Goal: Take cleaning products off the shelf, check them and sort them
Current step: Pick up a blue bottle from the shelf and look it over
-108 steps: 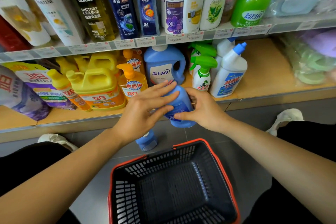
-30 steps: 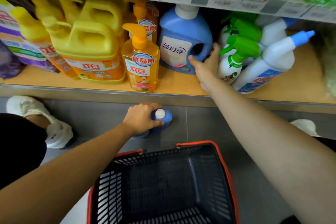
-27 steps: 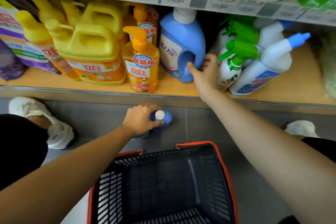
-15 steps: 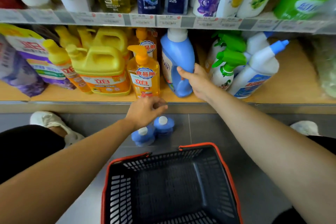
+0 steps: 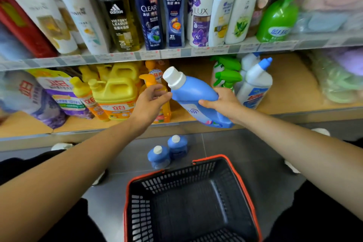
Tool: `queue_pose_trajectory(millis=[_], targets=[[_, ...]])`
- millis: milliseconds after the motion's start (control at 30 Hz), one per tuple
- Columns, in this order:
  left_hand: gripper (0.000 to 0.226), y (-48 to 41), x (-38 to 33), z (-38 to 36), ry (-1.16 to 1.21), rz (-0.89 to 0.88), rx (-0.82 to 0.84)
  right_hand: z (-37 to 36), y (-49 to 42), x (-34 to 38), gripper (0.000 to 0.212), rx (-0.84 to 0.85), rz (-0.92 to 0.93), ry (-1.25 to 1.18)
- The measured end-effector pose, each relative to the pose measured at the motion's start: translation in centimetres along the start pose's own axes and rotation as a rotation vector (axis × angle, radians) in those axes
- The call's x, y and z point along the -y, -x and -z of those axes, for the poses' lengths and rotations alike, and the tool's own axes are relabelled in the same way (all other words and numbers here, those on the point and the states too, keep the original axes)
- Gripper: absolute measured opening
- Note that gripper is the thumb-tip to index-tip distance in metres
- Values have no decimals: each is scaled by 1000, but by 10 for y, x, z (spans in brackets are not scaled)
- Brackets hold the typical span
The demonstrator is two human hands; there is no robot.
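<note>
Blue detergent bottle, white screw cap, pale label low on the front, partly covered. It is tilted, cap up and to my left, in the air in front of the lower shelf. My right hand grips its body, thumb across the front, fingers wrapped behind. My left hand holds nothing, fingers loose, tips at the bottle's shoulder; contact unclear. Two small blue bottles stand upright on the floor below, touching. Red-rimmed black basket sits nearest me. Yellow jug and green spray bottles are on the shelf.
</note>
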State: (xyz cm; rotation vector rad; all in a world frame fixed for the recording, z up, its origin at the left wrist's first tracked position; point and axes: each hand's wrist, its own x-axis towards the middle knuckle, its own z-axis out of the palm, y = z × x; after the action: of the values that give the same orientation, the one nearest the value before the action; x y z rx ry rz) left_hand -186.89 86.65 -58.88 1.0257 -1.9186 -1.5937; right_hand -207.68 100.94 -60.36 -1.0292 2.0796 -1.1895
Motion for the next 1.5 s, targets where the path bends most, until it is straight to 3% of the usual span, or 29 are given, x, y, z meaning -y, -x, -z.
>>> queue_pose_trajectory(millis=[167, 333, 567, 667, 767, 900, 1033, 1200, 1367, 1500], targets=[[61, 17, -19, -10, 81, -4, -17, 32, 42, 23, 24, -21, 4, -44], [35, 36, -30, -35, 263, -167, 68, 31, 84, 26, 40, -17, -11, -94], [41, 53, -35, -23, 241, -267, 326, 28, 102, 12, 41, 300, -152, -413], [51, 63, -37, -29, 156, -384, 218, 27, 103, 14, 40, 370, -124, -432], [50, 75, -37, -37, 169, -433, -13, 23, 103, 19, 37, 337, -51, -370], [45, 85, -38, -49, 185, -428, -367, 4, 113, 28, 52, 50, 129, -64], [34, 78, -41, -45, 142, -388, -467, -16, 126, 36, 51, -149, 228, 87], [23, 65, -42, -30, 148, -336, -234, -7, 120, 37, 57, -74, 160, 15], [17, 59, -51, -21, 229, -341, 45, 4, 113, 26, 57, 140, -53, -339], [19, 56, -55, -12, 276, -372, 225, 4, 112, 22, 48, 231, -118, -511]])
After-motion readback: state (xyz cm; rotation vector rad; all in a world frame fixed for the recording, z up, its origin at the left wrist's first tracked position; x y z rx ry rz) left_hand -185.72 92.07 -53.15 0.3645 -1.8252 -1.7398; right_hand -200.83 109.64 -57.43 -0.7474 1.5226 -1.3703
